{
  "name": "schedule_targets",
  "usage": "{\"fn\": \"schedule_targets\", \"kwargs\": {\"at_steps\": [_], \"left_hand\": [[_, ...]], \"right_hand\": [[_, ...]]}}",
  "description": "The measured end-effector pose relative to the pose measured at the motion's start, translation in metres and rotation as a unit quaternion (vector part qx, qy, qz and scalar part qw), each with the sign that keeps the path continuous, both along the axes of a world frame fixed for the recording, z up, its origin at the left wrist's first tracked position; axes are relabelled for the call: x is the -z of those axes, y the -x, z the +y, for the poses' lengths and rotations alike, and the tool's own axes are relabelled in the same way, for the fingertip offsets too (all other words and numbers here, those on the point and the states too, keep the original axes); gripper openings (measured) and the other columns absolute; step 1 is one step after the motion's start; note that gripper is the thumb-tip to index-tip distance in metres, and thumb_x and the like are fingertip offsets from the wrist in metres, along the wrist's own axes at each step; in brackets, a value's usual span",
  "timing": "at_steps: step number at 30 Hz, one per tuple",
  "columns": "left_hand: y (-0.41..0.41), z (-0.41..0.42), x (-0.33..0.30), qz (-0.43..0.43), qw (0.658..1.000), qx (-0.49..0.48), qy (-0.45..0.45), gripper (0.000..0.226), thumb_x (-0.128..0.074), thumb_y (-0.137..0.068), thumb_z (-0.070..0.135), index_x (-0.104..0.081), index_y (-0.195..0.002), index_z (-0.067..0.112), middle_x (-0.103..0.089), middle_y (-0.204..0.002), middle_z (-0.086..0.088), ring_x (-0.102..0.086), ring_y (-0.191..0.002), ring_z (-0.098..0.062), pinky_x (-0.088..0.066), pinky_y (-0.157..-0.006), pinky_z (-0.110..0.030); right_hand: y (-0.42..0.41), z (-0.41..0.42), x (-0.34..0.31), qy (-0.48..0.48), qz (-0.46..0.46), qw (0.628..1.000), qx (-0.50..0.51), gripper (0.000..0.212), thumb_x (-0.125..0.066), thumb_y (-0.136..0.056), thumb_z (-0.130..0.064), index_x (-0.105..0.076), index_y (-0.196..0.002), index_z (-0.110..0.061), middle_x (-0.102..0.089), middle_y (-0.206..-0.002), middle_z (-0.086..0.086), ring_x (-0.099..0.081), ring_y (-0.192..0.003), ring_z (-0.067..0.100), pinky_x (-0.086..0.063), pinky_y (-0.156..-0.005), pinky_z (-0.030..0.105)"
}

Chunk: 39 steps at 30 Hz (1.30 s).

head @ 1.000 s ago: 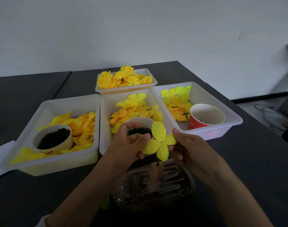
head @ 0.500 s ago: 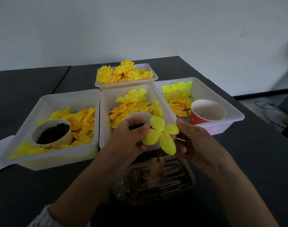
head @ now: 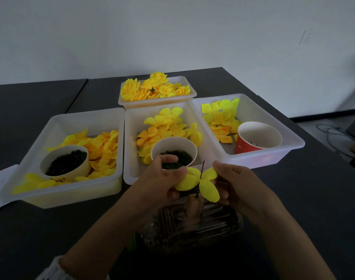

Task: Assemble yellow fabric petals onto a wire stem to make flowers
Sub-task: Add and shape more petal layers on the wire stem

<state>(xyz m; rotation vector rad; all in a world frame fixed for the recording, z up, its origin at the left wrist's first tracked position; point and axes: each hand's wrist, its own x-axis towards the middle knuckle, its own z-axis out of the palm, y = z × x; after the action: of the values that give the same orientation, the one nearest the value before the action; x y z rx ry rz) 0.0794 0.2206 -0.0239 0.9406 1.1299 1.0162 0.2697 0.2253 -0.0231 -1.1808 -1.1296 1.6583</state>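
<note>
Both hands meet just in front of the middle tray [head: 130,174], over a clear plastic box [head: 192,225] that stands on the dark table [head: 294,199]. The left hand [head: 162,184] pinches the left side of a yellow petal piece [head: 199,182] between thumb and fingers, and the right hand [head: 239,184] grips its right side, the thumb on top of one petal. A thin dark wire stem [head: 202,168] passes through the centre of the petal piece and stands up above it; its lower end seems to go down to the box, but this part is dim and I cannot tell where it ends. Behind the hands, the middle tray holds loose petals and a paper cup [head: 174,148] of dark small parts (the left thumb partly covers its rim). The left tray [head: 57,195], the right tray [head: 273,158] and the far tray [head: 158,104] also hold yellow pieces.
</note>
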Motion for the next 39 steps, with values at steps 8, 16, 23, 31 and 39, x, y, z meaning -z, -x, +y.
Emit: {"fn": "schedule_targets", "kwargs": {"at_steps": [8, 16, 23, 31, 39], "left_hand": [[0.005, -0.012, 0.015, 0.190, 0.978, 0.050, -0.070, 0.031, -0.061, -0.094, 0.018, -0.039, -0.111, 0.030, -0.061, -0.061, 0.009, -0.052, -0.053, -0.001, -0.044, -0.052, -0.017], [-0.002, -0.027, 0.006, 0.331, 0.914, -0.027, -0.234, 0.032, -0.045, -0.086, 0.064, -0.044, -0.112, 0.045, -0.060, -0.097, 0.020, -0.058, -0.092, 0.004, -0.046, -0.070, -0.014], [-0.038, -0.026, 0.002, 0.241, 0.937, 0.021, -0.252, 0.009, -0.059, -0.093, 0.027, -0.062, -0.098, 0.034, -0.067, -0.099, 0.020, -0.061, -0.100, 0.004, -0.049, -0.084, -0.019], [-0.044, -0.023, 0.021, 0.261, 0.935, 0.078, -0.228, 0.020, -0.048, -0.099, 0.022, -0.061, -0.085, 0.028, -0.064, -0.090, 0.018, -0.060, -0.086, 0.006, -0.043, -0.073, -0.004], [-0.054, -0.016, 0.035, 0.343, 0.914, 0.016, -0.215, 0.020, -0.064, -0.090, 0.036, -0.056, -0.073, 0.043, -0.061, -0.080, 0.030, -0.057, -0.086, 0.009, -0.042, -0.071, -0.004]], "right_hand": [[-0.004, -0.006, 0.009, 0.008, -0.089, 0.996, -0.005, 0.039, -0.053, -0.093, -0.031, -0.066, -0.080, 0.003, -0.056, -0.059, 0.015, -0.048, -0.043, 0.016, -0.043, -0.046, 0.024], [-0.008, -0.001, -0.005, -0.088, -0.385, 0.919, -0.007, 0.032, -0.048, -0.095, -0.043, -0.061, -0.078, -0.018, -0.060, -0.060, -0.006, -0.054, -0.049, 0.002, -0.040, -0.049, 0.011], [0.030, 0.065, -0.037, -0.362, -0.413, 0.835, 0.040, 0.011, -0.060, -0.090, -0.013, -0.064, -0.081, -0.018, -0.065, -0.076, -0.002, -0.058, -0.066, 0.009, -0.040, -0.056, 0.010], [0.087, 0.129, -0.004, -0.321, -0.596, 0.660, -0.326, 0.030, -0.064, -0.089, -0.017, -0.065, -0.118, -0.009, -0.062, -0.112, 0.005, -0.057, -0.097, 0.019, -0.045, -0.075, 0.028], [0.096, 0.136, 0.012, -0.329, -0.585, 0.655, -0.347, 0.031, -0.055, -0.090, -0.008, -0.063, -0.120, -0.010, -0.062, -0.118, 0.008, -0.058, -0.108, 0.022, -0.050, -0.093, 0.038]]}}
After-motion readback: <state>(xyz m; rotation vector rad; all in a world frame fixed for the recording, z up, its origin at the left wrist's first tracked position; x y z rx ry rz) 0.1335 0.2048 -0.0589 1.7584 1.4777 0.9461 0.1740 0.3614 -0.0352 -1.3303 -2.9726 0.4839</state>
